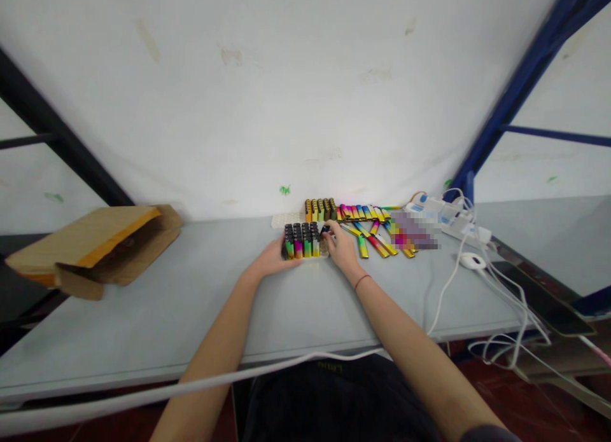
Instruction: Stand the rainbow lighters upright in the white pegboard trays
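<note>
My left hand is wrapped round the left side and front corner of a small clear tray. Rows of multicoloured lighters with black tops stand upright in it. At the tray's right end, my right hand pinches a dark-topped lighter, its lower part hidden by the fingers. Just behind is a block of upright lighters with yellowish round ends up. To its right lies a row of lighters, and several loose lighters are scattered in front of that row.
A white tray with holes lies by the wall. An open brown paper bag rests at the left. Power strips, a white plug or adapter and cables occupy the right. A white cable crosses in front; a blurred patch hides something.
</note>
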Action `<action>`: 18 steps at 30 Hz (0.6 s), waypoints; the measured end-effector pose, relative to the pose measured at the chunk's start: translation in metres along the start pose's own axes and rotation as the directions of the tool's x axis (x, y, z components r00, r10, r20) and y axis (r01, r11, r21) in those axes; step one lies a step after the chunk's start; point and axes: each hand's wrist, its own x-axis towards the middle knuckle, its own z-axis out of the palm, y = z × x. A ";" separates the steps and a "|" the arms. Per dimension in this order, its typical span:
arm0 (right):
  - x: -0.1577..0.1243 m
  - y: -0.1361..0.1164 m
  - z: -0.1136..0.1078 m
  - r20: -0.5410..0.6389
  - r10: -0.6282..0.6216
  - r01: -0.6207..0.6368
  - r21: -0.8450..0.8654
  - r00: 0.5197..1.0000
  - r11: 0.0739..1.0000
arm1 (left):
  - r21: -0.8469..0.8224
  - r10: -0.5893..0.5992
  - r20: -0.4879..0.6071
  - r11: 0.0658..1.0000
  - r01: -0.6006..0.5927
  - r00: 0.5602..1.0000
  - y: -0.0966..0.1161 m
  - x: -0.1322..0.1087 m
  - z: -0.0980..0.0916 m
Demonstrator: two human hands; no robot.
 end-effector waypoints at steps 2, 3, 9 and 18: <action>0.000 -0.003 -0.001 0.021 -0.051 0.052 -0.055 0.998 0.997 | 0.002 0.000 0.005 1.000 0.000 1.000 0.000 0.000 0.000; 0.000 -0.004 -0.001 0.037 -0.070 0.073 -0.089 0.997 0.993 | 0.003 0.002 0.007 1.000 -0.002 1.000 -0.001 0.000 0.000; -0.002 -0.008 -0.009 0.159 -0.005 0.068 -0.397 0.987 0.915 | 0.044 -0.004 0.022 0.999 0.003 1.000 -0.001 0.000 0.000; -0.004 0.004 -0.024 0.013 0.239 -0.170 -0.667 0.971 0.725 | 0.061 -0.028 -0.005 0.998 0.028 1.000 -0.002 0.000 0.000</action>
